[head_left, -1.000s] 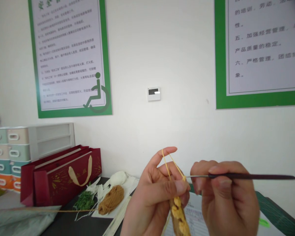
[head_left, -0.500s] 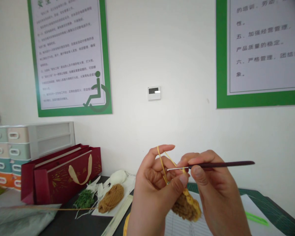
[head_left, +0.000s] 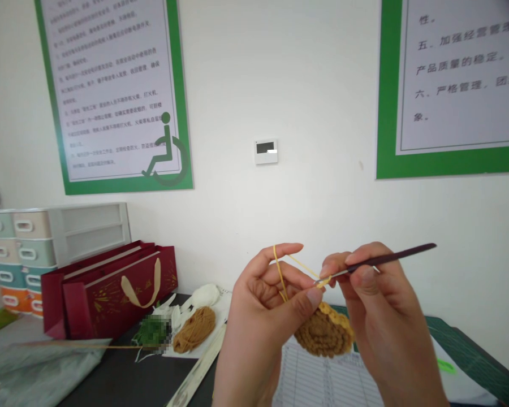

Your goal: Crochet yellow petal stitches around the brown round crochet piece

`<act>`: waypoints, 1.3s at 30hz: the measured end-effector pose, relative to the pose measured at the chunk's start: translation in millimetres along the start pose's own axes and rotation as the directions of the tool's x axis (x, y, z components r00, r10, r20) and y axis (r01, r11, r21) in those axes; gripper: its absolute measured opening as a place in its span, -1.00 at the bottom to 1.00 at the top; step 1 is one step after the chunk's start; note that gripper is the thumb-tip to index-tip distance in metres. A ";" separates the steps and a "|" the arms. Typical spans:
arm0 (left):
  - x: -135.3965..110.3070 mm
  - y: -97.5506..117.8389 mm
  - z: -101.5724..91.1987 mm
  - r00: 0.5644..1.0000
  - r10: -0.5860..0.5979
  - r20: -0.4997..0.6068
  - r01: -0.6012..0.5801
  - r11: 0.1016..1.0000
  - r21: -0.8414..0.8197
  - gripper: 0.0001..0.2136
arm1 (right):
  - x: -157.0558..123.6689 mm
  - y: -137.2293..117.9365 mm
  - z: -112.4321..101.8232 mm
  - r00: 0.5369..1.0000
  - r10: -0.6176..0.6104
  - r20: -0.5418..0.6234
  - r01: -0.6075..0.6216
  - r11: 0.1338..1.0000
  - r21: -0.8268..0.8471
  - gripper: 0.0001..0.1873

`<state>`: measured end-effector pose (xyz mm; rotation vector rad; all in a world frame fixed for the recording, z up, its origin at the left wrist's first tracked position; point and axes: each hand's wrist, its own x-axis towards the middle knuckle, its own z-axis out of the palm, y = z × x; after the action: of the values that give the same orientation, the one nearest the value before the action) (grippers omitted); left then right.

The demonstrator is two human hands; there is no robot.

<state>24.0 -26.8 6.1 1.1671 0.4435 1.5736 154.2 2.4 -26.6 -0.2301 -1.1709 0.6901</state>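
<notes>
My left hand (head_left: 263,316) pinches a round brown crocheted piece (head_left: 322,333) with a yellow edge between thumb and fingers. Yellow yarn (head_left: 280,271) loops over its raised index finger and runs to the hook tip. My right hand (head_left: 377,316) grips a dark crochet hook (head_left: 382,260) like a pencil, its metal tip in the yellow yarn just above the piece, its handle slanting up to the right.
On the dark table (head_left: 123,379) lie a skein of brown yarn (head_left: 194,329), white and green yarn, a printed sheet (head_left: 322,384) and a green cutting mat (head_left: 470,356). Red gift bags (head_left: 106,294) and a small drawer unit (head_left: 21,254) stand left. Posters hang on the wall.
The crocheted piece has turned from edge-on to show its round brown face. The hook's tip went into the work, then drew back right, and its handle now tilts upward.
</notes>
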 end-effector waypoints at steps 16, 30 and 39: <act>0.5 1.9 0.5 1.000 -0.019 -0.008 0.018 0.999 -0.029 -0.54 | 4.5 -16.9 -7.9 0.940 -0.284 0.191 0.318 0.930 -0.183 -0.93; 0.5 3.1 -1.9 0.998 -0.062 -0.009 0.062 0.997 -0.043 -0.47 | -4.1 -6.8 -26.6 0.758 -0.499 0.420 0.642 0.682 -0.351 -0.45; -1.9 1.8 3.6 0.999 -0.014 -0.051 0.011 0.998 -0.061 -0.51 | -2.3 -4.0 -3.2 0.830 -0.519 0.202 0.557 0.792 -0.249 -0.71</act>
<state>25.9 -30.1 8.2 1.0783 0.4333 1.5984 158.1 -1.5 -27.6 -0.0934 -1.3795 0.0134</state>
